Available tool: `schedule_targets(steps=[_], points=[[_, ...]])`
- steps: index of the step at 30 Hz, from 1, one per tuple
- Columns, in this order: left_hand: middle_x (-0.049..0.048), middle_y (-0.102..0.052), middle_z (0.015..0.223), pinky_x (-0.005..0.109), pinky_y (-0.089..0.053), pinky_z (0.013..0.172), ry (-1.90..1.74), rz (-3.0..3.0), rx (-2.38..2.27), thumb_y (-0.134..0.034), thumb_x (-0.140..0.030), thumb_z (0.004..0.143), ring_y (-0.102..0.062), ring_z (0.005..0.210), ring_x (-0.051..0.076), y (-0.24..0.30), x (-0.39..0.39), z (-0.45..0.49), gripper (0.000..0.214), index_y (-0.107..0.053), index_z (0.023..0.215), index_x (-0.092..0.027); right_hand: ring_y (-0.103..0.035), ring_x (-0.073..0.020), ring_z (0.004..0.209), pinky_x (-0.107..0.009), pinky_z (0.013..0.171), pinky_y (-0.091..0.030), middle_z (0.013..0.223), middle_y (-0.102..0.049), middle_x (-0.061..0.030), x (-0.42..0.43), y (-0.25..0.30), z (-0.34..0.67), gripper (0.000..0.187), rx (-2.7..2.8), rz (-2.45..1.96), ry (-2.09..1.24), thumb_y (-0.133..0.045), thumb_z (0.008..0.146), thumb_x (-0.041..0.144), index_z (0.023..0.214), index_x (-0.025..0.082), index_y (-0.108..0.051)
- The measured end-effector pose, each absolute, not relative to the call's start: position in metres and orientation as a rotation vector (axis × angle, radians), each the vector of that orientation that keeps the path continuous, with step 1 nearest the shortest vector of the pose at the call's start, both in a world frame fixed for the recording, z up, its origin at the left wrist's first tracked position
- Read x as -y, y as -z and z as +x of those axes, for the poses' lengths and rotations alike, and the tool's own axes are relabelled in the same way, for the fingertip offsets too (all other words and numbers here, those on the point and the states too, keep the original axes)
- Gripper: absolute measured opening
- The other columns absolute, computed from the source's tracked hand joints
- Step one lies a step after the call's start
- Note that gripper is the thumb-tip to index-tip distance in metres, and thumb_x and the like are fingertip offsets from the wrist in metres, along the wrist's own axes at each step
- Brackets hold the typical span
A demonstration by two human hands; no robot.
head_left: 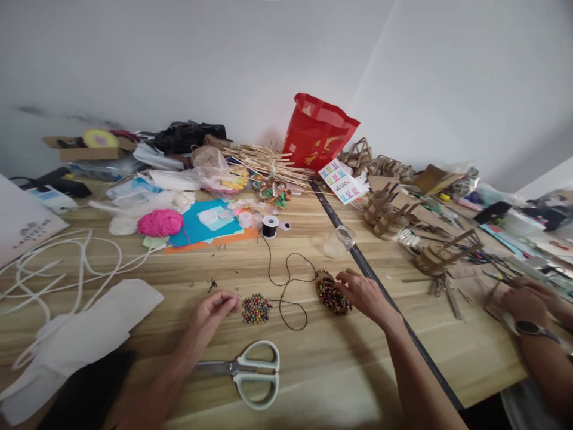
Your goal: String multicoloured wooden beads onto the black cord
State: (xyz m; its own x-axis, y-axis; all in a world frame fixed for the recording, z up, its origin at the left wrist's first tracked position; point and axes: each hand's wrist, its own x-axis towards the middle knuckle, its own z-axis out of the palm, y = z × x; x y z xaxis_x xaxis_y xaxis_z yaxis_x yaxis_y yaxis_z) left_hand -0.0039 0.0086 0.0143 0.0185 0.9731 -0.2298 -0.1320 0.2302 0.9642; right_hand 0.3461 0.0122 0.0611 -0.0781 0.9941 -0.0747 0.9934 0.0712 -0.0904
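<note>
My left hand (211, 315) rests on the wooden table (313, 364), fingers curled in a pinch just left of a small pile of coloured beads (256, 309). What the fingertips hold is too small to make out. My right hand (364, 293) lies palm down, fingers bent over the right edge of a bigger heap of coloured beads (332, 291), touching it. A thin black cord (289, 286) loops between the two piles and runs up to a black spool (270, 226).
White-handled scissors (250, 372) lie near the front edge. White cloth (85, 337) and white cord (58, 263) lie at left; pink yarn (160, 223), blue paper, a clear cup (339, 241) and a red bag (317, 132) behind. Another person's hands (528, 301) work at right among cardboard models.
</note>
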Motion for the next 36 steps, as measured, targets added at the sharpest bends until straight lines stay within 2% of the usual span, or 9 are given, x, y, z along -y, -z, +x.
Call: schedule_targets(steps=[4,8,14,16,18,21,24,28,36], points=[[0.0023,-0.068,0.059,0.025,-0.048,0.062,-1.119,0.95,-1.215,-0.081,-0.028,0.051,-0.061,0.06,0.018,-0.009,-0.011,-0.007,0.02,-0.068,0.059,-0.016,-0.061,-0.0146,0.082,-0.022,0.068,-0.036,0.088,-0.063,-0.0038,-0.019,-0.065,0.303,0.019,2.463,-1.803,-0.348,-0.044,0.093,0.023,0.09,0.018,-0.062],[0.0024,-0.068,0.061,0.024,-0.047,0.064,-1.117,1.017,-1.199,-0.079,-0.028,0.055,-0.061,0.064,0.018,0.001,-0.011,-0.009,0.017,-0.069,0.062,-0.016,-0.061,-0.013,0.079,-0.021,0.066,-0.035,0.092,-0.063,-0.004,-0.023,-0.061,0.256,0.014,2.651,-1.598,-0.377,-0.047,0.092,0.021,0.09,0.018,-0.06],[0.0021,-0.069,0.065,0.025,-0.047,0.067,-1.125,1.148,-1.225,-0.075,-0.026,0.062,-0.061,0.066,0.02,0.004,-0.008,-0.009,0.009,-0.071,0.063,-0.018,-0.062,-0.0188,0.082,-0.024,0.066,-0.04,0.098,-0.061,-0.009,-0.027,-0.042,0.216,0.013,2.943,-1.541,-0.213,-0.046,0.089,0.014,0.095,0.015,-0.058],[0.0044,-0.072,0.077,0.029,-0.048,0.077,-1.115,1.248,-1.262,-0.072,-0.028,0.066,-0.063,0.078,0.023,0.002,-0.006,-0.008,0.01,-0.073,0.071,-0.02,-0.061,-0.0205,0.083,-0.026,0.068,-0.042,0.099,-0.06,-0.0108,-0.025,-0.038,0.212,0.015,2.958,-1.546,-0.175,-0.044,0.088,0.013,0.098,0.015,-0.056],[0.0073,-0.073,0.098,0.035,-0.044,0.092,-1.091,1.372,-1.252,-0.067,-0.03,0.072,-0.062,0.098,0.027,0.001,-0.004,-0.006,0.019,-0.074,0.087,-0.021,-0.061,-0.0216,0.084,-0.028,0.069,-0.043,0.1,-0.06,-0.0121,-0.023,-0.035,0.21,0.016,2.965,-1.533,-0.166,-0.043,0.088,0.014,0.099,0.014,-0.055],[0.0069,-0.06,0.128,0.04,-0.03,0.109,-1.027,1.56,-1.161,-0.06,-0.032,0.079,-0.048,0.124,0.027,0.0,0.001,-0.001,0.034,-0.068,0.111,-0.024,-0.061,-0.0215,0.084,-0.028,0.069,-0.042,0.101,-0.059,-0.0132,-0.023,-0.033,0.213,0.015,2.929,-1.566,-0.201,-0.045,0.088,0.016,0.099,0.013,-0.055],[0.0033,-0.046,0.141,0.039,-0.02,0.114,-0.91,1.729,-1.082,-0.055,-0.031,0.083,-0.035,0.134,0.024,0.002,0.005,0.003,0.043,-0.057,0.125,-0.025,-0.061,-0.0173,0.082,-0.024,0.068,-0.04,0.097,-0.06,-0.0092,-0.026,-0.034,0.221,0.012,2.76,-1.583,-0.35,-0.045,0.089,0.015,0.096,0.015,-0.055],[0.004,-0.04,0.145,0.04,-0.018,0.115,-0.786,1.929,-1.048,-0.049,-0.03,0.088,-0.03,0.137,0.022,0.004,0.007,0.005,0.045,-0.049,0.133,-0.022,-0.057,-0.0119,0.072,-0.02,0.064,-0.039,0.082,-0.06,-0.0024,-0.033,-0.041,0.239,0.008,2.354,-1.436,-0.671,-0.046,0.087,0.015,0.087,0.016,-0.054],[0.0061,-0.034,0.148,0.046,-0.015,0.114,-0.662,2.171,-1.039,-0.051,-0.033,0.088,-0.022,0.139,0.028,0.004,0.007,0.011,0.048,-0.044,0.136,-0.025,-0.054,-0.011,0.059,-0.023,0.06,-0.044,0.063,-0.054,0.002,-0.032,-0.055,0.259,0.027,1.673,-1.165,-1.314,-0.056,0.083,0.042,0.079,0.016,-0.048]])
